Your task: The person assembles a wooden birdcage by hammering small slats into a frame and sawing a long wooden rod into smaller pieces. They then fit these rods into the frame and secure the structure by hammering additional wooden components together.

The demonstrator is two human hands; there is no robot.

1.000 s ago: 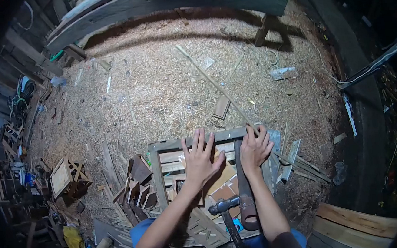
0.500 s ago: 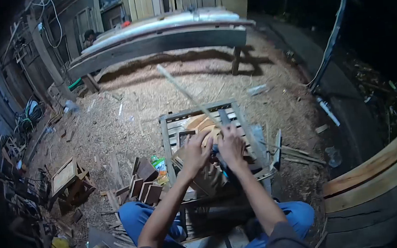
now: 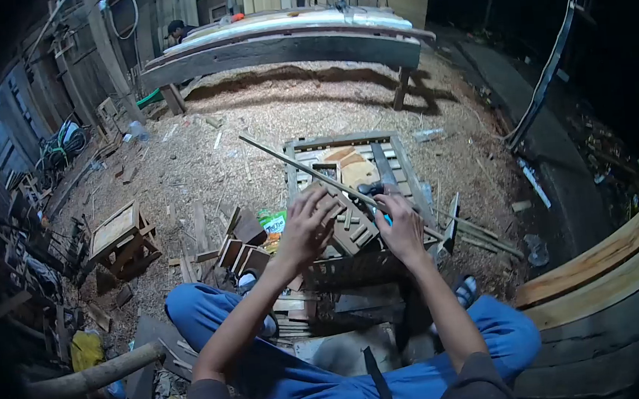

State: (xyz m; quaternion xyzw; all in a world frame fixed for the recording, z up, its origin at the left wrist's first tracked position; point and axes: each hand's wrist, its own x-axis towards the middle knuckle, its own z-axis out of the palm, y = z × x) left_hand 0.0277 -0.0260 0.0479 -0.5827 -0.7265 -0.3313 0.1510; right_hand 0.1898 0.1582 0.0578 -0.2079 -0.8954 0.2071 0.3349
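Observation:
A long thin wooden strip (image 3: 286, 158) slants from upper left to lower right across a slatted wooden crate (image 3: 400, 155). My right hand (image 3: 400, 227) has its fingers curled at the strip, over its lower right part; what lies under the fingertips is partly hidden. Just left of it, my left hand (image 3: 307, 227) is raised with its fingers spread, near the strip and holding nothing that shows. On the crate top are a round-edged light wood piece (image 3: 359, 172), a small open wooden box (image 3: 325, 170), small wooden pieces (image 3: 360, 234) and a dark tool (image 3: 370, 189).
Beyond stands a long workbench (image 3: 278, 51), with a person (image 3: 177, 30) behind its left end. A small wooden stool (image 3: 115, 229) and wood offcuts (image 3: 248, 227) are on the left. Curved planks (image 3: 594, 260) lie at the right. Shavings cover the ground.
The strip has swung to a flatter slant across the crate. My left hand has opened and lifted away from the crate top, and my right hand has shifted right. The view has moved.

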